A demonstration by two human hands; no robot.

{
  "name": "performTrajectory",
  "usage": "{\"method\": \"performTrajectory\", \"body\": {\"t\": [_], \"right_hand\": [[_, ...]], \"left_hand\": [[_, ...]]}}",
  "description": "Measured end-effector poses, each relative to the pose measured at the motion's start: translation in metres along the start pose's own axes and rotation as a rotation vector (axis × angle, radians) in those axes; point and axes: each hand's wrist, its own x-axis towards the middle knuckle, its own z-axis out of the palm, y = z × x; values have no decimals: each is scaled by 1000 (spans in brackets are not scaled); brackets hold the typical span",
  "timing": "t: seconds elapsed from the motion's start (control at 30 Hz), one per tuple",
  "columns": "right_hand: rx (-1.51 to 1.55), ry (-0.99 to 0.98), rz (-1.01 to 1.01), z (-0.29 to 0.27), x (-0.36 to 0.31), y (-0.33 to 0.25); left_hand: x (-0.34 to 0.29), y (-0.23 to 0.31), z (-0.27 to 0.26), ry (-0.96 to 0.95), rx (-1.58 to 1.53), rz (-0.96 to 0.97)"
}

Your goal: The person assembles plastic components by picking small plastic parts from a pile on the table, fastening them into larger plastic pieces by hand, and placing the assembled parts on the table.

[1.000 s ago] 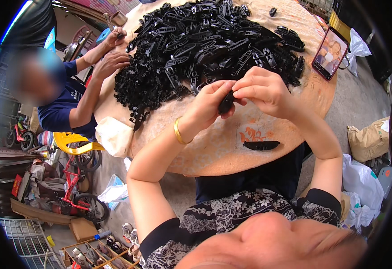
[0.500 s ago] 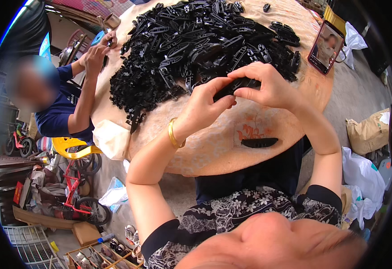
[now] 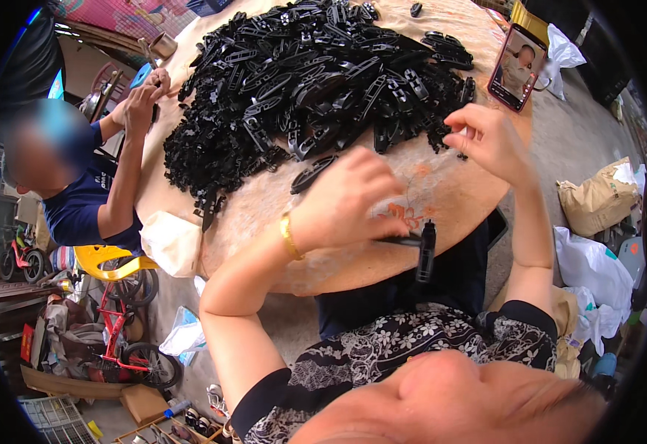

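- Cloth-covered table (image 3: 479,194) indoors.
- Left hand (image 3: 351,198) blurred, fingers curled, grip unclear; black clip (image 3: 426,253) just to its right.
- Right hand (image 3: 492,142) curled beside black pile (image 3: 316,81), pinch unclear; seemingly between pieces, the next calling for fingertip care.

grey floor (image 3: 571,140) | yellow chair (image 3: 90,259), left | red bicycle (image 3: 114,323), lower left | brown sack (image 3: 597,201), right

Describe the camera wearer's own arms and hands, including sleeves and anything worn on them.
The left hand and right hand wear no gloves. A gold-coloured bangle circles the left wrist; none shows on the right. The short left sleeve and right sleeve end above the elbows in plain black bands, joining black-and-white floral cloth.
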Motion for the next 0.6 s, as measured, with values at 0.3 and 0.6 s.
{"method": "performTrajectory", "body": {"t": [0.3,0.6], "right_hand": [[-121,207,39,39,-17,16],[75,276,-44,40,-21,-2]], "left_hand": [[-23,-22,-7,-61,646,-558],[-2,-13,10,236,-348,-488]]}}
